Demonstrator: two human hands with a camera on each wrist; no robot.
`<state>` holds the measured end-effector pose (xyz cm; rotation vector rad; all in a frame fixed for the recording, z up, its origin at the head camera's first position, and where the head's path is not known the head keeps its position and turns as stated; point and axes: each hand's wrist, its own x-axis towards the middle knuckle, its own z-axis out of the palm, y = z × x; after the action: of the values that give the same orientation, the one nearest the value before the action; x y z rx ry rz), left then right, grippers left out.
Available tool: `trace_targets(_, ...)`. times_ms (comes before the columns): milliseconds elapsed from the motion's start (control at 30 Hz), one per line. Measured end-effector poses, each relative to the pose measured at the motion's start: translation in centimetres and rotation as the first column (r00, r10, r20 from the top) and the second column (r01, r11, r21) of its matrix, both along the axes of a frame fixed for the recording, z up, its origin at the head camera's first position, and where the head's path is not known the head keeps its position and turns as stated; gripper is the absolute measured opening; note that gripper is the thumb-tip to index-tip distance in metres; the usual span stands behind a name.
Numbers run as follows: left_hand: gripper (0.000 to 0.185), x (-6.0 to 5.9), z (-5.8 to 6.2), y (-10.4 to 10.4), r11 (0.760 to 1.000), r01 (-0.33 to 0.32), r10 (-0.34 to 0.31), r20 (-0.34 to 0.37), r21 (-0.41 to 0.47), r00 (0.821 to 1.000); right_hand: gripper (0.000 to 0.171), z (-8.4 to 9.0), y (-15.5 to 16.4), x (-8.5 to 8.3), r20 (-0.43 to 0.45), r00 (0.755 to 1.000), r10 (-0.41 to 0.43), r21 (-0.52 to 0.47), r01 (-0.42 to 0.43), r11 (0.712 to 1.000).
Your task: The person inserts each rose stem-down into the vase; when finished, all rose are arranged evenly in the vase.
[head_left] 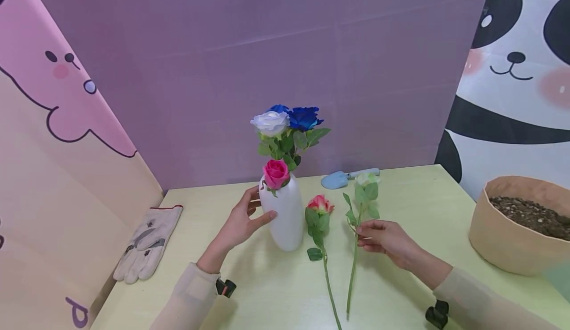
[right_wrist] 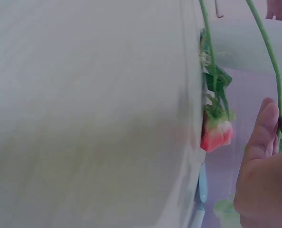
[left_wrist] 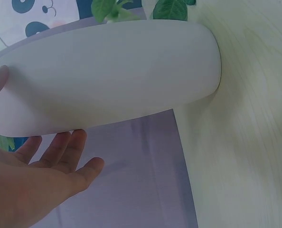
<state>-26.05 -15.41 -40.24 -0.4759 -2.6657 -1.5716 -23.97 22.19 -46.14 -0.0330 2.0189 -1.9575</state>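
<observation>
A white vase (head_left: 287, 218) (left_wrist: 112, 71) stands mid-table with a white rose (head_left: 270, 122), blue roses (head_left: 305, 117) and a pink rose (head_left: 276, 172) in it. My left hand (head_left: 249, 216) (left_wrist: 36, 190) cups its left side, the thumb touching the front and the fingers stretched out loosely behind. On the table to the right lies a red-pink rose (head_left: 319, 204) (right_wrist: 217, 135). My right hand (head_left: 369, 233) (right_wrist: 264, 180) pinches the stem (right_wrist: 274, 66) of a pale rose (head_left: 367, 178) that also lies on the table.
A pair of work gloves (head_left: 149, 243) lies at the left edge. A blue trowel (head_left: 343, 177) rests at the back near the purple wall. A paper pot of soil (head_left: 521, 221) stands at the right.
</observation>
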Motion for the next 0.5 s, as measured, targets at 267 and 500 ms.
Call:
trace_targets(267, 0.080, -0.1, -0.1, 0.0, 1.000, 0.003, -0.003, -0.006, -0.006, 1.000, 0.018, 2.2, 0.0, 0.1, -0.064, 0.997, -0.031, -0.054, 0.027, 0.998)
trace_targets(500, 0.080, 0.0, 0.0, 0.0, 1.000, 0.001, -0.001, -0.003, -0.002, 1.000, 0.024, 4.0, 0.0, -0.3, -0.106, 0.990, -0.090, -0.060, 0.084, 0.995)
